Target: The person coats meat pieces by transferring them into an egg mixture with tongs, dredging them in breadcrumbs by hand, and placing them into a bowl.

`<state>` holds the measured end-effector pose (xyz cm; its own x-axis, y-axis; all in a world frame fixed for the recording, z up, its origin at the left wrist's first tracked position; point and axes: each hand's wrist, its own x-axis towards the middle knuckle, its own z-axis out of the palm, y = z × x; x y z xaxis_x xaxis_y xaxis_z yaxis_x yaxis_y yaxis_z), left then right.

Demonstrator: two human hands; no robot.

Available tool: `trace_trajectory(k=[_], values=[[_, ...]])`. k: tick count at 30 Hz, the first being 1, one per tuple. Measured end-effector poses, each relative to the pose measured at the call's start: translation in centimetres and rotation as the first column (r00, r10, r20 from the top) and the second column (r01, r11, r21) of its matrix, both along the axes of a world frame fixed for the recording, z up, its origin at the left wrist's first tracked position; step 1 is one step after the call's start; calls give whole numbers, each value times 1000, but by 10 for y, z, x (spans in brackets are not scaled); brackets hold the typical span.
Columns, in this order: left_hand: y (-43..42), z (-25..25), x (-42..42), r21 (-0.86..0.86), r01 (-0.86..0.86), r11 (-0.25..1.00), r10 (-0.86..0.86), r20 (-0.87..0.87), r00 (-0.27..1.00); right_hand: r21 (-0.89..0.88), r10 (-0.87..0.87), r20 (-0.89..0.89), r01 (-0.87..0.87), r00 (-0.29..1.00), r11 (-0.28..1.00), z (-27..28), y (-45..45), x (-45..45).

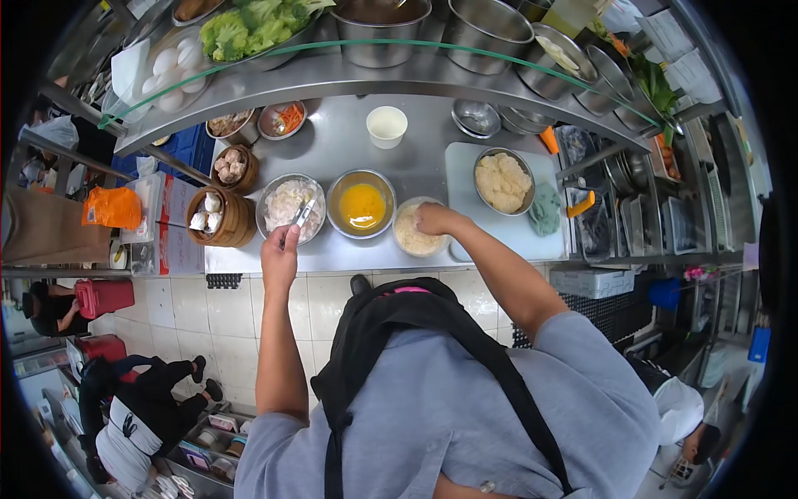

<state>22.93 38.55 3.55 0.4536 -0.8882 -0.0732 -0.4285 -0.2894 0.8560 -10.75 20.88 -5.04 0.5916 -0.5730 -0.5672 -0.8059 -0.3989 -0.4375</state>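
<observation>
Metal tongs (306, 213) are in my left hand (281, 249), its fingers wrapped round them. Their tips reach over a steel bowl of pale, wet-looking pieces (287, 200). To the right stands a steel bowl of beaten egg (362, 205). My right hand (432, 219) is down in a bowl of breadcrumbs (413, 237) by the counter's front edge. Its fingers are bent together, and what they hold, if anything, is hidden. Beyond it, a steel bowl of crumb-coloured food (504, 181) sits on a white cutting board (465, 166).
A green cloth (544, 209) lies on the board's right side. Bamboo steamers (218, 218) stand at the left. A white cup (386, 126) stands at the back. Above the counter, a steel shelf (366, 79) carries broccoli, eggs and several pots. Other people (141, 432) are behind me.
</observation>
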Motion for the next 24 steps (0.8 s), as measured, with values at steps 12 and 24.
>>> trace_trajectory(k=[12,24], values=[[1,-3,-7,-32,-8,999,7,-22,1000,-298,-53,94,79,994,951,-2,43,0],[17,-4,2,5,-28,1000,28,2,1000,-170,-61,34,66,998,983,52,-5,-7]])
